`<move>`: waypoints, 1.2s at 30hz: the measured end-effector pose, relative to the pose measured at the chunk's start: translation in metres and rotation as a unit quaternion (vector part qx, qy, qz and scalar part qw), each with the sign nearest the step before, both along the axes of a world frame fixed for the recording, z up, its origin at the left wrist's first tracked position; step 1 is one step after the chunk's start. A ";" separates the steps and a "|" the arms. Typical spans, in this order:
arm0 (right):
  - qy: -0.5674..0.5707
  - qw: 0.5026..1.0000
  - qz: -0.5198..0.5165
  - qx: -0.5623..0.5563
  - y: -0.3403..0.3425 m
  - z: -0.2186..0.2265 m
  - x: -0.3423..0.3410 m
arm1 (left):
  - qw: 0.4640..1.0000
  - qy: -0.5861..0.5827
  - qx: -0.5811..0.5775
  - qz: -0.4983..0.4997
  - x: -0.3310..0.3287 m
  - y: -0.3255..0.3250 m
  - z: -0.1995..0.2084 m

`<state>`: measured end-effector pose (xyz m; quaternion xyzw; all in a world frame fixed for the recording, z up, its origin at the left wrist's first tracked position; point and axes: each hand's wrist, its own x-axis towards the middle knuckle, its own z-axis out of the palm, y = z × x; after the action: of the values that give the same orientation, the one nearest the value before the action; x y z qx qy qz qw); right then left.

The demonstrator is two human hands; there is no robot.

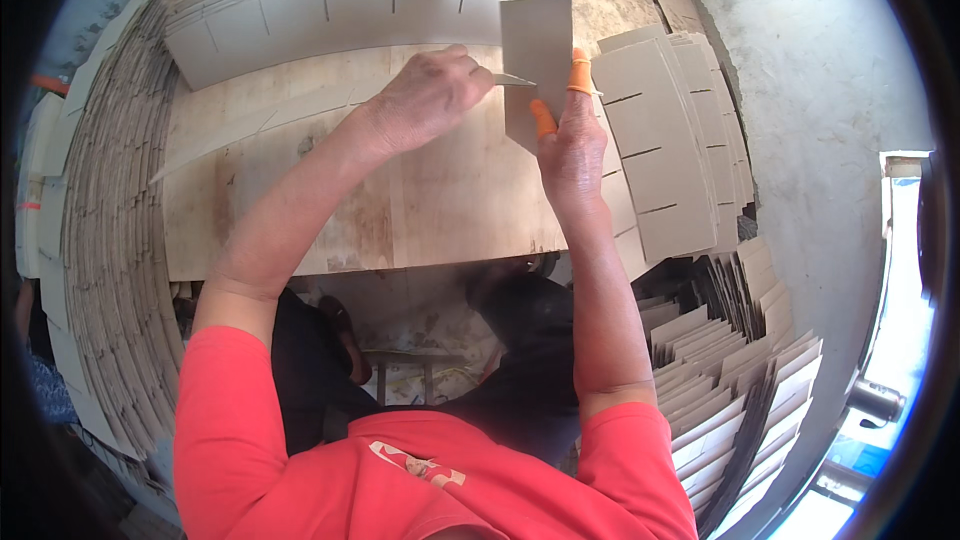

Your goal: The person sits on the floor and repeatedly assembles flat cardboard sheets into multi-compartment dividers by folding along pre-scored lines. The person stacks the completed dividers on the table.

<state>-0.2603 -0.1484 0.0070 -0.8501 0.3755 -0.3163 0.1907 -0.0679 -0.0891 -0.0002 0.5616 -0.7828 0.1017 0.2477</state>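
My right hand (575,150), with orange covers on two fingers, grips a long grey slotted cardboard strip (537,35) by its near end. The strip stands up and runs out of the top of the view. My left hand (437,90) is closed to the left of it. From its fingers a thin, pointed, blade-like piece (513,78) reaches the strip beside a slot; its other end is hidden in the hand. Beneath both hands is a wooden board (430,200), with a flat pale strip (270,120) lying on it at the left.
A row of slotted cardboard sheets (340,25) stands along the board's far side. Tall cardboard stacks (115,210) rise at the left. More slotted sheets (655,150) lean at the right, above bundled cardboard pieces (735,380). A pale wall (815,80) bounds the right side.
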 end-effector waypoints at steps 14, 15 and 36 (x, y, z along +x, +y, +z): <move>0.050 0.997 0.015 -0.063 -0.004 -0.023 0.000 | 0.980 0.174 0.090 -0.040 -0.013 0.025 0.016; 0.049 0.997 0.009 -0.066 -0.003 -0.024 -0.001 | 0.976 0.189 0.104 -0.013 -0.005 0.022 0.023; -0.056 0.996 0.051 -0.039 0.009 -0.003 0.006 | 0.977 -0.074 0.014 0.202 0.135 -0.079 -0.029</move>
<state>-0.2539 -0.1390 0.0038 -0.8556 0.3080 -0.3677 0.1944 0.0674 -0.1676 -0.0287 0.7024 -0.6710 0.1798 0.1553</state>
